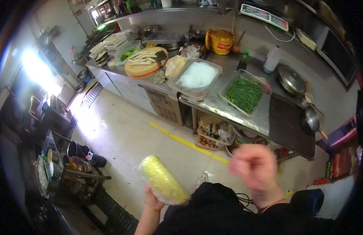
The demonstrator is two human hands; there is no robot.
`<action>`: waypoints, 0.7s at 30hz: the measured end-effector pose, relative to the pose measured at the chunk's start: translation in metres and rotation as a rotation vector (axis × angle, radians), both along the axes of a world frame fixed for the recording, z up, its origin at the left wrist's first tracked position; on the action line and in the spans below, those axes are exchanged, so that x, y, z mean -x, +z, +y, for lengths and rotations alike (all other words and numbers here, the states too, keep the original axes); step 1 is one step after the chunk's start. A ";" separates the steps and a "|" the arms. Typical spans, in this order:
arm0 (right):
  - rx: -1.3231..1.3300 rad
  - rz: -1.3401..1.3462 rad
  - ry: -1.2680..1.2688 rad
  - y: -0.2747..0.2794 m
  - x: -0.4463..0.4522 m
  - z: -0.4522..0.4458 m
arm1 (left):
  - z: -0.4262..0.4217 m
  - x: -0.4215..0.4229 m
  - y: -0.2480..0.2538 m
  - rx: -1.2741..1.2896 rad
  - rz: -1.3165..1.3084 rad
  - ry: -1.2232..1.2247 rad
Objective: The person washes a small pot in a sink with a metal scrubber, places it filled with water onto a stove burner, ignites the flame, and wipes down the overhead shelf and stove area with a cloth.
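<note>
My left hand [152,199] is wrapped round a napa cabbage [164,181], pale yellow-green and covered in clear plastic film. The cabbage hangs tilted over the floor, in front of my body. Off to the right, my right hand [253,166] is raised in the air, apart from the cabbage. Motion smears it; its fingers look curled, but I cannot make out whether they hold anything.
On the steel counter [212,103] stand a tub of white shreds [199,74], a tub of chopped greens [244,94] and a round chopping board [140,70] with long white pieces. A lidded pan [291,79] sits at right. Below is a basket of eggs [208,141]; dark shelving [77,172] stands left.
</note>
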State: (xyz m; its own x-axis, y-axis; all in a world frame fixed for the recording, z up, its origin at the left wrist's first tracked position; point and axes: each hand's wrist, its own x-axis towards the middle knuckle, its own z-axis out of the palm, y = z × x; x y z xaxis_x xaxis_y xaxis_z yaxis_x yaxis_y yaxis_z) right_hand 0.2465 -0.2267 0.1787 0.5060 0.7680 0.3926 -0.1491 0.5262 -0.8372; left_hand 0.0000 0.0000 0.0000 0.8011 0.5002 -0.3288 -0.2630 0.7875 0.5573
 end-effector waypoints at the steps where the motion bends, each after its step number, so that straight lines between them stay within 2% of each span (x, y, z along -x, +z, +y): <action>1: -0.134 -0.057 0.045 0.030 -0.011 -0.006 | 0.009 0.023 0.005 0.004 0.036 0.057; 2: -0.288 -0.099 0.121 0.064 -0.030 -0.007 | 0.013 0.042 0.016 0.003 0.073 0.109; 3: -0.345 -0.212 0.243 0.095 -0.080 0.018 | 0.024 -0.090 -0.019 0.092 -0.023 0.116; 4: -0.477 -0.158 0.368 0.114 -0.099 0.024 | 0.036 -0.088 0.000 0.091 0.034 0.122; 6: -0.756 0.214 0.716 0.134 -0.122 0.039 | 0.064 -0.110 0.011 0.076 0.067 0.087; 9: -1.379 1.613 1.059 0.134 -0.107 0.044 | 0.096 -0.157 -0.001 0.078 0.097 -0.033; 10: -1.304 1.450 1.063 0.133 -0.117 0.051 | 0.109 -0.178 -0.010 0.085 0.137 -0.073; 12: -0.978 0.681 0.816 0.121 -0.155 0.075 | 0.135 -0.223 -0.030 0.066 0.149 -0.200; 13: -0.888 0.401 0.684 0.116 -0.170 0.085 | 0.145 -0.253 -0.030 0.075 0.138 -0.295; 15: -0.830 0.083 0.481 0.110 -0.193 0.101 | 0.161 -0.315 -0.029 0.099 0.114 -0.474; 17: -0.582 -0.342 0.058 0.105 -0.215 0.116 | 0.173 -0.370 -0.030 0.166 0.170 -0.646; 18: -0.499 -0.462 -0.177 0.096 -0.220 0.124 | 0.178 -0.397 -0.036 0.216 0.132 -0.772; 20: -0.353 -0.482 -0.478 0.071 -0.243 0.142 | 0.176 -0.443 -0.026 0.227 0.089 -0.910; 21: -0.100 -0.455 -0.780 0.052 -0.252 0.150 | 0.172 -0.465 -0.030 0.324 0.133 -0.891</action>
